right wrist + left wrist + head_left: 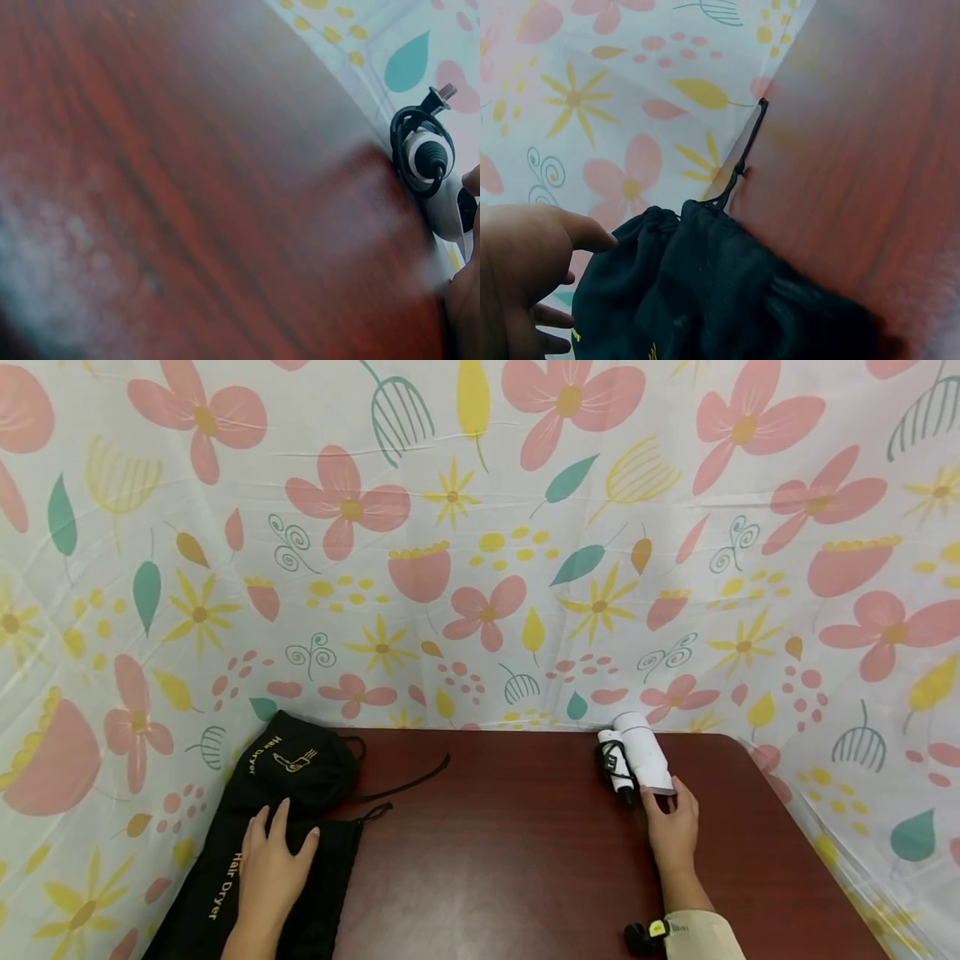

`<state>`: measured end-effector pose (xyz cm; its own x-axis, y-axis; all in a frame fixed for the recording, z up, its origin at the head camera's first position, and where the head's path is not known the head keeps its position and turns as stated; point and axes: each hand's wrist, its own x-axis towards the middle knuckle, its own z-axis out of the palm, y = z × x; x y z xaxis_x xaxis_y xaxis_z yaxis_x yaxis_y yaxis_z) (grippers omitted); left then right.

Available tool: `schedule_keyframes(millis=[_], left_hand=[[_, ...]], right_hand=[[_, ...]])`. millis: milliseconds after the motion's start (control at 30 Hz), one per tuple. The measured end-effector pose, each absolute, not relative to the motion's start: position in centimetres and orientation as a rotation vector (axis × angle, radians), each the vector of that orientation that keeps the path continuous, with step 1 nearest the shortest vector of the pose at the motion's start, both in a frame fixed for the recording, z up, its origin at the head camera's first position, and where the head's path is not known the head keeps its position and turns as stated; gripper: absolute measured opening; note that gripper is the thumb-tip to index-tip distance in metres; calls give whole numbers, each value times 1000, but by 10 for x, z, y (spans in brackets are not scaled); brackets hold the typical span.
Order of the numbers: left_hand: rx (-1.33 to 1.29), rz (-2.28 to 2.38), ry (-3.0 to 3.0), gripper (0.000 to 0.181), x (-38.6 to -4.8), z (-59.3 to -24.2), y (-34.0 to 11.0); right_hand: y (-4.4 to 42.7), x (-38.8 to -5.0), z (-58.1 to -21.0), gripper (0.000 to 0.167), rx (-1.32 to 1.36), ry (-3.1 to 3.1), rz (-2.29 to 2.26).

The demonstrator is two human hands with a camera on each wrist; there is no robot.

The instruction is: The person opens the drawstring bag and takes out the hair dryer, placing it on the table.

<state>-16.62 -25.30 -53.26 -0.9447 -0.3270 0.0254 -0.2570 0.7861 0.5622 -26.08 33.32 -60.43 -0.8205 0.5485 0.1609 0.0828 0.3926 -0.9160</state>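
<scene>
A white hair dryer (pixel 641 747) lies at the table's back right, its black cord wound round the handle (pixel 617 766). My right hand (pixel 672 831) grips the near end of its barrel, thumb on the left and fingers on the right. In the right wrist view the plug (pixel 439 97) sticks out beside the coiled cord (pixel 409 154). On the left, my left hand (pixel 272 868) is spread over black cloth drawstring bags (pixel 318 777) lettered "Hair Dryer"; whether it touches them I cannot tell. The left wrist view shows the gathered black cloth (pixel 727 292) beside the hand.
The brown table (pixel 487 843) spans between the two hands. Drawstrings (pixel 408 783) trail from the bags onto it. A floral cloth (pixel 480 568) hangs behind the table and along both sides. A black strap with a yellow tag (pixel 657 929) is at the right wrist.
</scene>
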Motion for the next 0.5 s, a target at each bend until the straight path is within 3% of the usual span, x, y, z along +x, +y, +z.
schedule_keyframes(millis=[500], left_hand=[[358, -876, -2852, 78, -202, -527, -253]], right_hand=[[333, -260, -606, 71, -534, -2210, 1418]])
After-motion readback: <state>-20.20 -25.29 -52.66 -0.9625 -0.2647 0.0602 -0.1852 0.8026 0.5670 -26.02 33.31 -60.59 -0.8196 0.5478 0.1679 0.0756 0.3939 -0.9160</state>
